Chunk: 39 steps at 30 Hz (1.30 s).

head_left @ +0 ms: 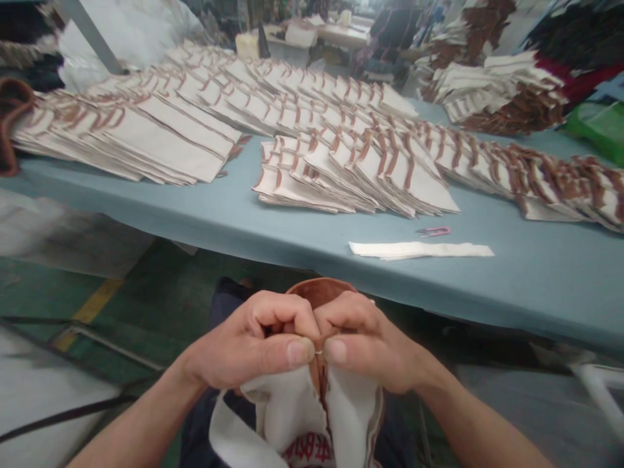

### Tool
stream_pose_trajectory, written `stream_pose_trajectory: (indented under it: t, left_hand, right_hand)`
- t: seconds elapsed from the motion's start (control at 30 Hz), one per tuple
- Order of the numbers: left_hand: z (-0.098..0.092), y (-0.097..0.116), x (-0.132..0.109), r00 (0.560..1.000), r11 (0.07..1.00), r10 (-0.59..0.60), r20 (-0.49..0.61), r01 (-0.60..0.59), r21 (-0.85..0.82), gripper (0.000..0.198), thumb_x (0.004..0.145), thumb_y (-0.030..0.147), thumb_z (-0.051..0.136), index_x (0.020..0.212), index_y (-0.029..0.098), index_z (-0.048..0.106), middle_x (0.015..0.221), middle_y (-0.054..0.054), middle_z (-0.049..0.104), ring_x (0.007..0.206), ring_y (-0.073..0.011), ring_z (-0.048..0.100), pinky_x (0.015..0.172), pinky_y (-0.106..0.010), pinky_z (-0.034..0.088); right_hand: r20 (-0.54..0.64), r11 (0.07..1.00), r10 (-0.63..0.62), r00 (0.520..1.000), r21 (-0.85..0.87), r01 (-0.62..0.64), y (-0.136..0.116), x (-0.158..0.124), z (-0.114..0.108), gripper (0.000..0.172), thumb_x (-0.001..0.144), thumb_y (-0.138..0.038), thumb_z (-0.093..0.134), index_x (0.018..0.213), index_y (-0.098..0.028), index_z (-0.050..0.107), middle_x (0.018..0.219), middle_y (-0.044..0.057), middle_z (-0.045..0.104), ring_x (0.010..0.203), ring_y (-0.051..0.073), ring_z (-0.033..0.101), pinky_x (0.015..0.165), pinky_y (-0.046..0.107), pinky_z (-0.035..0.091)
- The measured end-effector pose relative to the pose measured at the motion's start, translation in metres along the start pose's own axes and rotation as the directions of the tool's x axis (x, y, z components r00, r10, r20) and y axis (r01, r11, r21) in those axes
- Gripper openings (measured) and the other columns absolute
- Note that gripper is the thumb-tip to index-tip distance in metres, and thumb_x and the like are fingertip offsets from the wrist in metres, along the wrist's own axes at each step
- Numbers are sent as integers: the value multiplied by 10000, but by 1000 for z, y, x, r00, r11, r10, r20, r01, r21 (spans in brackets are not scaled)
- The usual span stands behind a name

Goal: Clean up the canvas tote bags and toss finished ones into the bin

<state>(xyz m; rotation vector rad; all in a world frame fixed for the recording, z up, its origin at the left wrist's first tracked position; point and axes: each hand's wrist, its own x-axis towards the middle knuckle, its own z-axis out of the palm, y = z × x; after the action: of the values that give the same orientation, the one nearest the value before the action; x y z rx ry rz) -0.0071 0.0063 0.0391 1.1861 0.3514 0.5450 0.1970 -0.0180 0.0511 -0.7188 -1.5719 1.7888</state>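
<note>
Left hand (248,348) and right hand (363,348) pressed knuckle to knuckle, both pinched shut on cream bag (297,413) at brown trim (319,292), held low over lap, below table (205,214) edge. Red print on bag, partly cut off. Folded strip (420,249) and small pink item (433,231), perhaps clip, on table beside fanned bag stacks (361,172).

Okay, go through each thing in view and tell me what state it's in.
Left hand, closed, pinching the cloth bag at its brown seam.
Right hand, closed, pinching the same seam.
Cloth bag, bunched, held below the table.
Folded bags, flat, fanned in overlapping rows on the table.
White strip, lying flat near the table edge.
</note>
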Motion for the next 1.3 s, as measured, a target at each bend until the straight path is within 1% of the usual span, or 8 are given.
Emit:
stream_pose_trajectory:
  t: [0.2,0.4,0.53,0.67,0.77,1.0,1.13,1.3]
  left_hand:
    - [-11,0,0,996,995,-71,-53,75,62,458,919,574,704,788,160,559,673,36,485,535,-79,346,456,-186,255]
    - [-17,14,5,999,922,23,-32,-9,387,702,985,771,392,711,155,589,665,6,536,577,-123,437,544,-242,362]
    - [-12,31,9,995,818,68,74,-98,568,560,1039,604,485,706,159,559,644,43,471,572,-100,411,554,-223,335]
    - [-11,45,7,986,604,52,156,-156,782,299,1019,334,634,774,166,599,643,65,520,570,-78,463,551,-189,326]
    - [-12,50,2,982,467,43,184,-182,865,230,1043,284,591,838,183,612,700,50,598,608,-87,532,574,-191,351]
    - [-9,46,-3,977,359,78,200,-214,908,245,1038,217,520,793,205,520,675,59,539,590,-100,509,564,-238,329]
    - [-8,37,-4,977,368,105,184,-210,906,287,1031,187,485,748,211,448,666,63,476,586,-103,462,562,-260,305]
    - [-6,19,-7,967,536,227,117,-224,814,312,965,131,494,684,216,391,606,82,386,521,-89,375,531,-256,287]
  right_hand:
    - [-114,991,14,993,-130,-29,5,2,-4,329,841,-345,575,609,-217,379,607,-59,349,547,86,306,491,227,239]
    - [-130,946,-28,991,-325,-15,-11,2,-1,289,838,-283,531,603,-216,377,598,-58,336,538,83,299,482,227,224]
    - [-140,873,-82,987,-487,4,-16,-3,-1,252,825,-211,512,611,-212,379,582,-67,345,530,77,319,501,234,224]
    - [-112,826,-109,988,-564,27,-15,-8,-1,247,839,-209,510,625,-216,386,575,-67,363,529,87,337,525,253,229]
    - [-72,790,-126,989,-610,57,-18,-8,-1,250,851,-240,502,647,-227,358,587,-61,373,547,100,354,555,269,239]
    - [14,775,-98,995,-626,85,-24,-5,-1,225,926,-227,385,708,-238,332,656,-35,408,619,133,403,625,304,285]
    - [-19,810,-85,996,-584,58,-20,-2,-1,247,951,-248,369,705,-233,352,655,-38,401,610,125,396,626,297,282]
    - [-27,872,-81,996,-486,58,-11,0,0,342,1004,-339,379,682,-223,372,641,-40,399,590,117,387,604,288,281]
